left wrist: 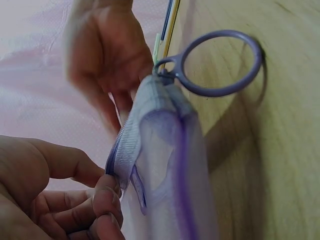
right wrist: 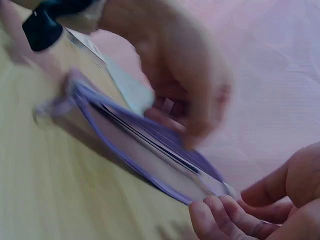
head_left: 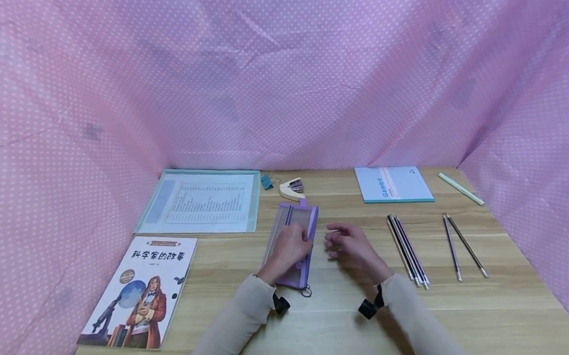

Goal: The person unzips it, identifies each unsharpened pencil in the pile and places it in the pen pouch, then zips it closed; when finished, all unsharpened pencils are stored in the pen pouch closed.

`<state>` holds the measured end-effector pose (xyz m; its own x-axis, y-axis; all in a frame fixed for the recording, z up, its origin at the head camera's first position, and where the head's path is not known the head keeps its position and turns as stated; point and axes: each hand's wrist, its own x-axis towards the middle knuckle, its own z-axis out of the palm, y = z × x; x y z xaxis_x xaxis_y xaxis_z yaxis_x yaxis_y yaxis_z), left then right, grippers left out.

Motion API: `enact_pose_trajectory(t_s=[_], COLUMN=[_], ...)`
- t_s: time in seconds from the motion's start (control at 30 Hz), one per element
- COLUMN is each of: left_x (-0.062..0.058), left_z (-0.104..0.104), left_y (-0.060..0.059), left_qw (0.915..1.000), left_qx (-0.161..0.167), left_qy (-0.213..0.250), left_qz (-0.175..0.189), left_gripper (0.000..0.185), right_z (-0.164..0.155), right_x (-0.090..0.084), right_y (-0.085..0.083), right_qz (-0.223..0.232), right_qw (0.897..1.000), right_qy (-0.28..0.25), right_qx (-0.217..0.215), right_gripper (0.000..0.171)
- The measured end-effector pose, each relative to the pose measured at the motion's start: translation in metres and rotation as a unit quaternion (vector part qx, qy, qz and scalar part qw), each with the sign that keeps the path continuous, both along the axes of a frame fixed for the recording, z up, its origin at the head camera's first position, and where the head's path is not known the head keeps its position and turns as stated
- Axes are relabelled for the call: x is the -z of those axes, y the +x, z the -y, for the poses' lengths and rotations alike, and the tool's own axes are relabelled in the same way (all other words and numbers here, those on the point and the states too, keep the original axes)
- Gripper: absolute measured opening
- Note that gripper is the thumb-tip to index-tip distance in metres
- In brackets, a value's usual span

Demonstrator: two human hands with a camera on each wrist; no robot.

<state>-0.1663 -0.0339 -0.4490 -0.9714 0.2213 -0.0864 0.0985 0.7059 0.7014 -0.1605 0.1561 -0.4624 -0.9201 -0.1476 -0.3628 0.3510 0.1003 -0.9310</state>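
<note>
A purple mesh zip pencil case (head_left: 309,223) lies lengthwise in the middle of the table, with a ring (left wrist: 222,92) at its near end. My left hand (head_left: 289,245) is over it, thumb and fingertips pinching the zipper edge (left wrist: 122,155) in the left wrist view. The case's mouth gapes in the right wrist view, where long dark strips like pencils (right wrist: 155,145) show inside. My right hand (head_left: 353,245) hovers just right of the case, fingers loosely bent and holding nothing. Right of that hand lie several pencils (head_left: 407,251) in a bundle.
Two more pencils (head_left: 456,244) lie farther right. Behind are a blue notebook (head_left: 395,184), a pale green stick (head_left: 461,188), a white stapler (head_left: 291,189) and a blue binder clip (head_left: 267,182). At left are a document folder (head_left: 200,201) and a book (head_left: 142,292). Pink dotted cloth surrounds the table.
</note>
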Motion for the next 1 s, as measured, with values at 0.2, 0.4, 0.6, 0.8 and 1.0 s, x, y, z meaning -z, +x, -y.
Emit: enact_pose_trajectory(t_s=[0.2, 0.4, 0.6, 0.8, 1.0], left_x=[0.001, 0.001, 0.001, 0.002, 0.002], left_z=[0.001, 0.001, -0.001, -0.001, -0.001], left_y=[0.001, 0.001, 0.001, 0.000, 0.001], left_qw=[0.9999, 1.0000, 0.9996, 0.9998, 0.9999], left_qx=[0.000, -0.003, 0.000, -0.001, -0.002], left_qy=[0.016, 0.008, 0.017, 0.012, 0.006], left_qz=[-0.002, 0.000, 0.021, 0.014, 0.010], left_gripper=[0.027, 0.028, 0.025, 0.026, 0.027], right_z=[-0.066, -0.141, -0.191, -0.203, -0.204], right_x=[-0.013, -0.011, -0.003, 0.005, 0.009], right_y=[0.000, -0.002, 0.007, 0.010, 0.008], right_qz=[-0.069, -0.096, -0.098, -0.104, -0.100], right_qw=[0.991, 0.974, 0.938, 0.912, 0.901], right_qy=[0.111, 0.203, 0.333, 0.395, 0.419], right_qx=[0.026, 0.042, -0.013, -0.043, -0.056], right_gripper=[0.046, 0.051, 0.056, 0.063, 0.068])
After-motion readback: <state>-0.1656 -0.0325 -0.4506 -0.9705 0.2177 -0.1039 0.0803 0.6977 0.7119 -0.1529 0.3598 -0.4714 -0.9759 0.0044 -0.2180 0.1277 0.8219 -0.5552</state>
